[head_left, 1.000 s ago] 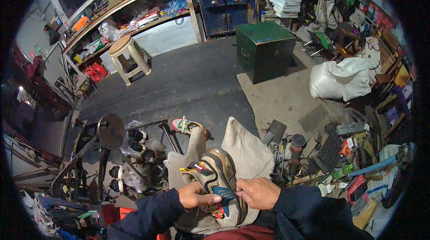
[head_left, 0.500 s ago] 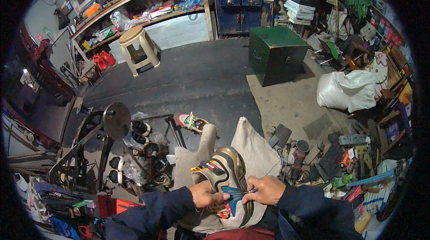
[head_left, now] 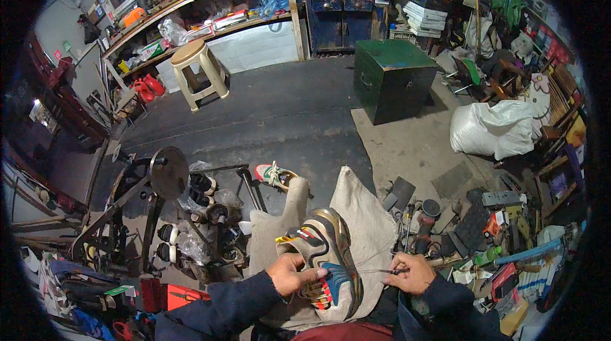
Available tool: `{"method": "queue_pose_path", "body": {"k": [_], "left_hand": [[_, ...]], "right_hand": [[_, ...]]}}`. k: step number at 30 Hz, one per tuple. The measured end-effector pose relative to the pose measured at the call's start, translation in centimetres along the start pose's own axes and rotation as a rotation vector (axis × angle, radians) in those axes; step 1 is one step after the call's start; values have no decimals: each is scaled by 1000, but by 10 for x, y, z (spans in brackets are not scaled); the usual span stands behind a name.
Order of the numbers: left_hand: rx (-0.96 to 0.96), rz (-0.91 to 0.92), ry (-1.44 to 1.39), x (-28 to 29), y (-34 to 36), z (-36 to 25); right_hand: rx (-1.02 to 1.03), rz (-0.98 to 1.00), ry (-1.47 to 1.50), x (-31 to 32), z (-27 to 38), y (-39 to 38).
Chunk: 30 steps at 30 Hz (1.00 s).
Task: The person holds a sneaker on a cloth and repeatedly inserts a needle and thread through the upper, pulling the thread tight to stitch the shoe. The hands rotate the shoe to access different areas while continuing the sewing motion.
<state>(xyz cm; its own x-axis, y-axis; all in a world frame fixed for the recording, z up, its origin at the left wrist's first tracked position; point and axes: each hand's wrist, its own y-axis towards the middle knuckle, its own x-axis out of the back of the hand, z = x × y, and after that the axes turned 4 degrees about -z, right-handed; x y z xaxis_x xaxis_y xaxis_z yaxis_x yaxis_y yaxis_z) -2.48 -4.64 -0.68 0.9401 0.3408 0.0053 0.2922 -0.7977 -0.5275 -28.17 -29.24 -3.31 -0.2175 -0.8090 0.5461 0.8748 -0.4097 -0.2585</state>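
A beige sneaker point(head_left: 313, 247) with blue, red and yellow patches rests on a pale cloth point(head_left: 375, 229) over my lap, toe pointing away from me. My left hand point(head_left: 290, 273) grips the sneaker's side, its thumb pressed on the upper beside the blue patch. Off to the right of the sole, my right hand point(head_left: 411, 273) pinches a thin awl-like tool point(head_left: 396, 271) with a dark handle, its tip toward the shoe. Fine thread seems to stretch between the sole's edge and this tool. The left fingers under the shoe are hidden.
A red, green and white shoe point(head_left: 275, 175) lies on the floor ahead. An iron machine with a round wheel point(head_left: 169, 173) stands at left, near several bagged shoes. An angle grinder point(head_left: 428, 220) and scattered tools lie at right. Farther off are a green chest point(head_left: 394, 80) and a stool point(head_left: 198, 74).
My right hand has drawn away from the sneaker's sole to the right with the tool, and thread now shows between them. My left hand keeps its hold on the shoe.
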Motion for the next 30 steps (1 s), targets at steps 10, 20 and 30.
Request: {"method": "queue_pose_path", "body": {"k": [10, 20, 30], "left_hand": [[-217, -157, 208, -6, 12, -2], [-539, -229, 771, 1, -1, -17], [-447, -375, -644, 13, -44, 1]], "right_hand": [[-225, 383, 1280, -33, 73, 8], [220, -298, 62, -32, 38, 0], [234, -164, -10, -52, 54, 26]]}}
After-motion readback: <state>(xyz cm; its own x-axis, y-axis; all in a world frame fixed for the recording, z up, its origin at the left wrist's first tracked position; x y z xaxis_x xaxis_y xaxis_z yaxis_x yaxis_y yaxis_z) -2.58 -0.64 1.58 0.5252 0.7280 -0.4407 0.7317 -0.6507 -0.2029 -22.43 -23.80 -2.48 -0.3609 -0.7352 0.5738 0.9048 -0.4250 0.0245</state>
